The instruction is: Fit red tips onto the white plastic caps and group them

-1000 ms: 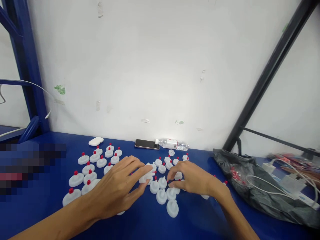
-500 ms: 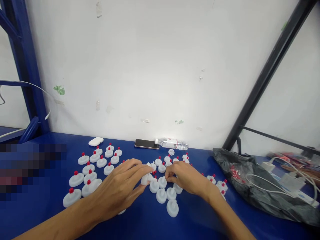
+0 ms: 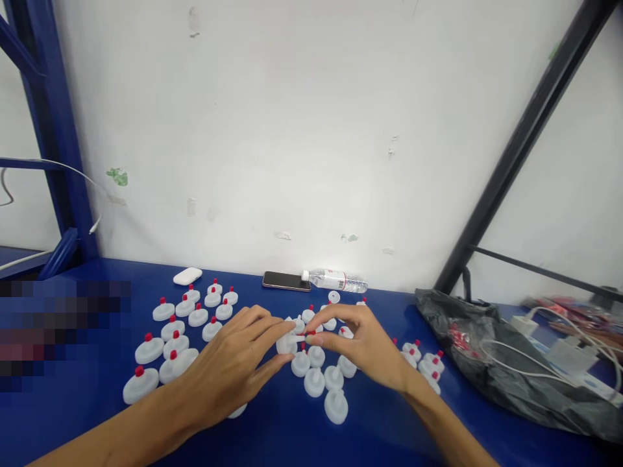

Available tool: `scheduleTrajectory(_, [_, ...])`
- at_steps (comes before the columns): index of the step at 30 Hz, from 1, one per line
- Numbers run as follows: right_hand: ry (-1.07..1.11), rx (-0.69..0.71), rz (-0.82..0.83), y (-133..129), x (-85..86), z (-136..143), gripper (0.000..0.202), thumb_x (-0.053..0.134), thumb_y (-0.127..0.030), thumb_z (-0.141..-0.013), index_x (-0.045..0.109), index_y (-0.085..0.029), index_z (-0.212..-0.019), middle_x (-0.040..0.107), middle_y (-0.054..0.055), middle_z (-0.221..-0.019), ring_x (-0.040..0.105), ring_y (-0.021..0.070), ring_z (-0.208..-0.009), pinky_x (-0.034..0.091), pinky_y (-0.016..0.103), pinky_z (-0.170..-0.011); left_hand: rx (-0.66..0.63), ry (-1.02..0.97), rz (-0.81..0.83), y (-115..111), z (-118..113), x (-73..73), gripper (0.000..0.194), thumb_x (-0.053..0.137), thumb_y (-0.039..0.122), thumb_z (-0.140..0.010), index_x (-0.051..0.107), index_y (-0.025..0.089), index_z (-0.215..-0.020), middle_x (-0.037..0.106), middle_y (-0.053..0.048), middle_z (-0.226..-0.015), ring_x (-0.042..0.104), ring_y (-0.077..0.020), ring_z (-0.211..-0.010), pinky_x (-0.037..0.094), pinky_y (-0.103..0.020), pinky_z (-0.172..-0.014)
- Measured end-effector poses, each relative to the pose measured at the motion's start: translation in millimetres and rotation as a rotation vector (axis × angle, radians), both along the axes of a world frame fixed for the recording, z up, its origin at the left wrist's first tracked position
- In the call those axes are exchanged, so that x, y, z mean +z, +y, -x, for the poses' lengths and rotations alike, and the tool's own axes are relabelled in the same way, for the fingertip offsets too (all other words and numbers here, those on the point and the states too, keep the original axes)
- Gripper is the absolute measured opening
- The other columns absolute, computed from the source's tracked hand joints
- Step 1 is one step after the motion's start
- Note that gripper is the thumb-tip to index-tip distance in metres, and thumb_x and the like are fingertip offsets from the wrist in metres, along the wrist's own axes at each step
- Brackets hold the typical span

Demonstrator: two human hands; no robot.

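A white spouted bottle cap is gripped between the thumb and fingers of my left hand, tilted so that its narrow spout points right. My right hand pinches a small red tip cap at the end of that spout. Below the two hands stand several white spouted caps with bare spouts. To the left, several white caps with red tips stand upright on the blue table. More red-tipped caps lie right of my right wrist, and others are partly hidden behind my hands.
Against the wall lie a black phone, a clear water bottle and a white oval case. A dark plastic bag with small red pieces and white cables covers the right side.
My right hand has moved up and left from among the white caps to the spout, with a red tip cap now between its fingers. The left hand has turned the spout rightward.
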State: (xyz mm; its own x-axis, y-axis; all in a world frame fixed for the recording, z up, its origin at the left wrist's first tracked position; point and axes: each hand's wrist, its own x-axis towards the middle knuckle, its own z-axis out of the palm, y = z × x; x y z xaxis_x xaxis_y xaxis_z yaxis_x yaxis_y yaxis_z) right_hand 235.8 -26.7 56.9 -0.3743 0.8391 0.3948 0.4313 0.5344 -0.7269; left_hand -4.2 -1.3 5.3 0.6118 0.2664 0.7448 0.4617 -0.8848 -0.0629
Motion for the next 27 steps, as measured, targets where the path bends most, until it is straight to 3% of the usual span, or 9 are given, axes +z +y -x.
scheduleTrajectory(9, [0.127, 0.027, 0.105, -1, -4.0, 2, 0.012, 0.083, -0.038, -0.082, 0.084, -0.029, -0.089, 0.082, 0.000, -0.091, 0.075, 0.0214, -0.088, 0.056, 0.033, -0.081, -0.003, -0.053, -0.075, -1, -1, 0.1, 0.027, 0.053, 0.027, -0.106, 0.058, 0.013, -0.129, 0.074, -0.009, -0.109, 0.064, -0.0224, -0.095, 0.054, -0.039, -0.083])
scheduleTrajectory(17, [0.262, 0.182, 0.243, 4, -12.1, -1, 0.012, 0.084, -0.033, -0.081, 0.082, -0.025, -0.089, 0.081, 0.003, -0.095, 0.074, 0.0215, -0.092, 0.058, 0.035, -0.085, -0.043, -0.125, -0.100, -4, 1, 1.5, 0.032, 0.061, 0.025, -0.102, 0.057, 0.017, -0.133, 0.074, -0.007, -0.106, 0.067, -0.0196, -0.090, 0.057, -0.034, -0.082])
scheduleTrajectory(19, [0.303, 0.236, 0.278, 5, -14.1, 0, 0.021, 0.086, -0.030, -0.079, 0.079, -0.026, -0.098, 0.076, 0.003, -0.102, 0.070, 0.0197, -0.097, 0.057, 0.033, -0.086, -0.042, -0.130, -0.110, -4, 3, 3.9, 0.033, 0.062, 0.025, -0.101, 0.058, 0.018, -0.133, 0.073, -0.006, -0.103, 0.066, -0.0194, -0.089, 0.057, -0.033, -0.079])
scheduleTrajectory(23, [0.352, 0.398, 0.383, 3, -16.9, 4, 0.067, 0.086, -0.026, -0.079, 0.057, -0.035, -0.138, 0.064, 0.005, -0.135, 0.062, 0.0210, -0.122, 0.053, 0.037, -0.099, -0.105, -0.108, -0.192, -7, 3, 9.1, 0.022, 0.062, 0.018, -0.100, 0.064, 0.016, -0.122, 0.074, -0.008, -0.106, 0.065, -0.0219, -0.097, 0.058, -0.034, -0.084])
scheduleTrajectory(25, [0.337, 0.472, 0.435, 0, -17.9, 7, 0.068, 0.083, -0.026, -0.081, 0.055, -0.034, -0.142, 0.064, 0.006, -0.136, 0.062, 0.0218, -0.125, 0.050, 0.040, -0.105, -0.106, -0.129, -0.222, -9, 2, 7.7, 0.019, 0.062, 0.020, -0.100, 0.067, 0.017, -0.118, 0.071, -0.011, -0.111, 0.065, -0.0237, -0.103, 0.059, -0.038, -0.087])
scheduleTrajectory(27, [0.310, 0.504, 0.463, -3, -19.7, 10, 0.059, 0.083, -0.026, -0.079, 0.063, -0.028, -0.135, 0.071, 0.006, -0.123, 0.066, 0.0222, -0.117, 0.050, 0.040, -0.104, -0.090, -0.166, -0.212, -10, 1, 3.5, 0.021, 0.064, 0.022, -0.099, 0.068, 0.020, -0.119, 0.067, -0.012, -0.116, 0.064, -0.0246, -0.107, 0.060, -0.040, -0.088])
